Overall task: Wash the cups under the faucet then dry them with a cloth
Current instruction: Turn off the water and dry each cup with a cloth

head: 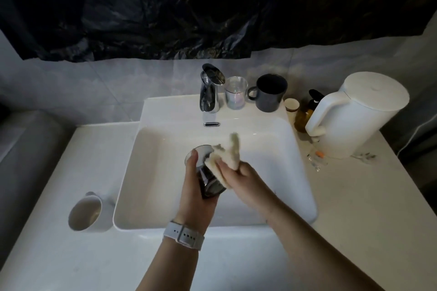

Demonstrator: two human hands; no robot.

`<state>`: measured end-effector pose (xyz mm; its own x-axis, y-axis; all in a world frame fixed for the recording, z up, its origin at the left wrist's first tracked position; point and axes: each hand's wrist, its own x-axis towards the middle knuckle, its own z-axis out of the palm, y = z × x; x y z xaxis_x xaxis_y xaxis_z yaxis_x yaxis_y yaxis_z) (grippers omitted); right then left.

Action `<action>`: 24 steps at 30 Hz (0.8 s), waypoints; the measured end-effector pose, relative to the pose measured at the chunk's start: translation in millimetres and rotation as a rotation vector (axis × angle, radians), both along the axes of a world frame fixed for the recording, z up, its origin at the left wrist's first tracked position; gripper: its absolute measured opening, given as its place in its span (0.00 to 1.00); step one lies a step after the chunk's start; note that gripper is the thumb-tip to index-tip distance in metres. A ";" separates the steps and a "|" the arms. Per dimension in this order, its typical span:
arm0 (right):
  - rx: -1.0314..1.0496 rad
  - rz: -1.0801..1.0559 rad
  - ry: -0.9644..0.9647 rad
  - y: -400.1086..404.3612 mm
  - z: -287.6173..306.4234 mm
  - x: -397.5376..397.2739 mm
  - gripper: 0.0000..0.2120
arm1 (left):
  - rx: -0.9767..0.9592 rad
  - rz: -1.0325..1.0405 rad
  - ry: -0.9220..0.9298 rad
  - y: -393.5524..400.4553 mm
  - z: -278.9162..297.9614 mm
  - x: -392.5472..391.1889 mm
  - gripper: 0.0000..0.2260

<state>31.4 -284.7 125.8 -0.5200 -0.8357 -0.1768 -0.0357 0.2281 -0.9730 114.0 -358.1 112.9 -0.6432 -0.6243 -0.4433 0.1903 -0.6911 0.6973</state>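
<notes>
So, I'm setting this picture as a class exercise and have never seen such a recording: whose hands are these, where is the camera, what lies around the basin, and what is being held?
There is no machine here. A person wears one wide-angle camera on the head, so you look forward and down along their own two bare arms.

The left hand, with a white watch on its wrist, grips a dark glass cup over the white sink. The right hand presses a pale cloth against that cup, so this looks like drying. No water can be seen running from the faucet.

Behind the basin stand a clear glass and a dark mug. Further right are a small paper cup, an amber bottle and a white kettle. A white mug sits on the counter to the left.
</notes>
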 end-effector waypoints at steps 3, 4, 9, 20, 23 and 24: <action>-0.020 -0.011 0.054 16.0 -2.1 26.3 0.12 | 0.036 0.007 0.094 -11.5 -1.2 5.6 0.28; -0.017 -0.004 0.064 14.6 1.2 27.5 0.12 | 0.016 0.000 0.081 -11.0 -2.0 5.6 0.29; 0.053 0.022 -0.190 -5.8 5.7 -13.5 0.18 | -0.143 -0.093 0.012 8.4 1.8 4.0 0.24; -0.106 -0.198 -0.210 27.8 -18.3 20.8 0.12 | -0.369 -0.341 -0.271 6.0 -20.5 5.5 0.26; -0.123 -0.203 -0.021 28.8 -16.6 27.5 0.08 | -0.344 -0.220 -0.312 -1.5 -26.0 0.2 0.32; -0.156 -0.199 0.047 28.7 -13.6 28.5 0.08 | -0.305 -0.191 -0.313 -5.2 -25.8 0.5 0.34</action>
